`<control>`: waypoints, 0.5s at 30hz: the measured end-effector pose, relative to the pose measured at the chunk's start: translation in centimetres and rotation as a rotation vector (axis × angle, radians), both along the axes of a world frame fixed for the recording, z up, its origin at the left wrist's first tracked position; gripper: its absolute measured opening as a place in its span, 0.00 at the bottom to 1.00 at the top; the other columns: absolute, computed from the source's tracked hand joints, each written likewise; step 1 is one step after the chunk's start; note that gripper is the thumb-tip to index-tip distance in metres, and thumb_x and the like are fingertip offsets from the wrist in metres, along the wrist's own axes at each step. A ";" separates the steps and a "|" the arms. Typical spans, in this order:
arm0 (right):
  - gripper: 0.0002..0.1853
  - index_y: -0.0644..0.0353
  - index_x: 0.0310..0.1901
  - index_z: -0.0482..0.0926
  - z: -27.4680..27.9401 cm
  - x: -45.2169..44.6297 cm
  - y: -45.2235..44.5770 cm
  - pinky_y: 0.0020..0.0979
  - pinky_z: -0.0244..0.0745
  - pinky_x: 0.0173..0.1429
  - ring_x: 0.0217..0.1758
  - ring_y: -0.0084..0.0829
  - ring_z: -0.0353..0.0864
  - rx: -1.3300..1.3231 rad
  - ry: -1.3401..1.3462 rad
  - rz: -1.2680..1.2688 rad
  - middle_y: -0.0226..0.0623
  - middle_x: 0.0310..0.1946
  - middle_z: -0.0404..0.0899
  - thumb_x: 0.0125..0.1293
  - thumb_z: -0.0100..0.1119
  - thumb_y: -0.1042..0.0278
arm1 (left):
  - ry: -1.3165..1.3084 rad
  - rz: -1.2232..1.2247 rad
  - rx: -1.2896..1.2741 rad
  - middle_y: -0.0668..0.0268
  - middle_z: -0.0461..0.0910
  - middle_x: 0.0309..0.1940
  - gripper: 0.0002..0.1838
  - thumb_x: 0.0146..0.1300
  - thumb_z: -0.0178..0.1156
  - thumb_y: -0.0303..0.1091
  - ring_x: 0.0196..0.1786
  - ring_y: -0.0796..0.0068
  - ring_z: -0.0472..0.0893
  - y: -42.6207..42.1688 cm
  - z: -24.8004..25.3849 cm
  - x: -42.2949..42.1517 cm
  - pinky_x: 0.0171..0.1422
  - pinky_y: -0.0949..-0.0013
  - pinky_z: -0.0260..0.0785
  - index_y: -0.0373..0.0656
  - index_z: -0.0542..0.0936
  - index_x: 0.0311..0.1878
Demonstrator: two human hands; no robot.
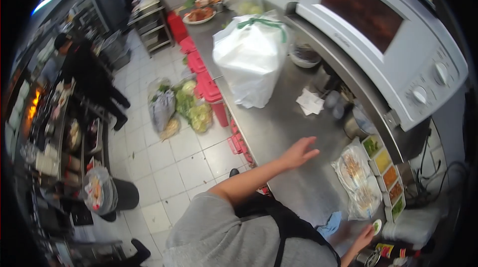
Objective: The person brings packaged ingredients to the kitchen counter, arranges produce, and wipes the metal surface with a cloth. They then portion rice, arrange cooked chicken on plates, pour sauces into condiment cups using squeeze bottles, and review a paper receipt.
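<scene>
White dish, one, held in right fingers near five tubs, left fingers spread.

This is a commercial kitchen: flames burn near a person in black. Tubs of chopped ingredients line the right edge of a steel worktop, with a microwave shelved above that edge.

Mid-counter passable — packet, white bag flanking.
</scene>
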State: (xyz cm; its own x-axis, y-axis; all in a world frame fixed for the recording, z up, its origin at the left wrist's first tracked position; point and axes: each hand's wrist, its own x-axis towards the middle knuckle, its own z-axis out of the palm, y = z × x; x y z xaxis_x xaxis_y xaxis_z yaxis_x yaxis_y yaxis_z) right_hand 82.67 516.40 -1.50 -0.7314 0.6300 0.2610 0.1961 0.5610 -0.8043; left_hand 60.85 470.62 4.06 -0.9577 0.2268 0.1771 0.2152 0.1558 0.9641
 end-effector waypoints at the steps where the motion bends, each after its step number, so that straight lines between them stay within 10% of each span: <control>1: 0.26 0.67 0.50 0.72 0.0 1.2 -2.3 0.34 0.71 0.48 0.42 0.34 0.75 0.030 -0.008 0.094 0.40 0.39 0.76 0.65 0.55 0.49 | 0.036 0.121 0.007 0.53 0.72 0.54 0.24 0.66 0.54 0.43 0.51 0.64 0.76 -2.5 -0.6 0.7 0.57 0.65 0.68 0.39 0.67 0.61; 3: 0.28 0.65 0.55 0.70 1.5 2.9 -10.9 0.37 0.67 0.57 0.50 0.35 0.73 0.362 -0.003 0.316 0.42 0.48 0.74 0.66 0.53 0.46 | 0.061 0.368 0.027 0.58 0.76 0.48 0.16 0.69 0.50 0.36 0.44 0.70 0.79 -7.6 -2.0 2.9 0.52 0.69 0.71 0.39 0.72 0.56; 5: 0.33 0.61 0.63 0.64 2.0 2.3 -18.7 0.41 0.62 0.62 0.63 0.40 0.67 -0.819 -0.279 -0.246 0.44 0.61 0.66 0.65 0.50 0.43 | -0.025 0.586 0.106 0.60 0.78 0.43 0.13 0.69 0.48 0.32 0.40 0.72 0.80 -12.1 -2.6 5.7 0.48 0.70 0.71 0.38 0.73 0.53; 7: 0.36 0.59 0.66 0.60 -3.4 3.7 -16.7 0.44 0.61 0.64 0.68 0.43 0.60 0.319 -0.400 0.121 0.42 0.67 0.59 0.63 0.49 0.42 | -0.066 0.715 0.151 0.60 0.78 0.41 0.11 0.69 0.48 0.30 0.38 0.72 0.80 -15.3 -3.8 8.2 0.46 0.70 0.72 0.37 0.73 0.51; 9: 0.38 0.59 0.68 0.56 -1.5 3.3 -18.8 0.48 0.55 0.67 0.74 0.48 0.48 0.697 -0.581 0.334 0.45 0.72 0.50 0.61 0.51 0.45 | 0.001 0.779 0.110 0.60 0.76 0.41 0.10 0.68 0.49 0.29 0.38 0.72 0.79 -17.9 -5.6 10.4 0.42 0.71 0.72 0.36 0.73 0.49; 15: 0.35 0.63 0.68 0.56 0.7 -2.7 -27.1 0.49 0.47 0.70 0.73 0.51 0.50 0.745 -0.241 0.689 0.53 0.70 0.52 0.62 0.52 0.56 | -0.115 0.620 -0.029 0.57 0.75 0.45 0.11 0.68 0.48 0.28 0.38 0.70 0.80 -22.6 -7.0 13.2 0.45 0.70 0.72 0.37 0.72 0.51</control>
State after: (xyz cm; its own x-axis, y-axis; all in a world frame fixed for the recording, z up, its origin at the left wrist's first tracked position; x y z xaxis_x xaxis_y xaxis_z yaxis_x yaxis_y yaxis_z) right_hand 80.00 489.33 -0.75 -0.9556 -0.2048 0.2120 -0.2459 0.9504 -0.1904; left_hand 74.02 448.03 -2.96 -0.9254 -0.3730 0.0675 -0.0279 0.2446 0.9692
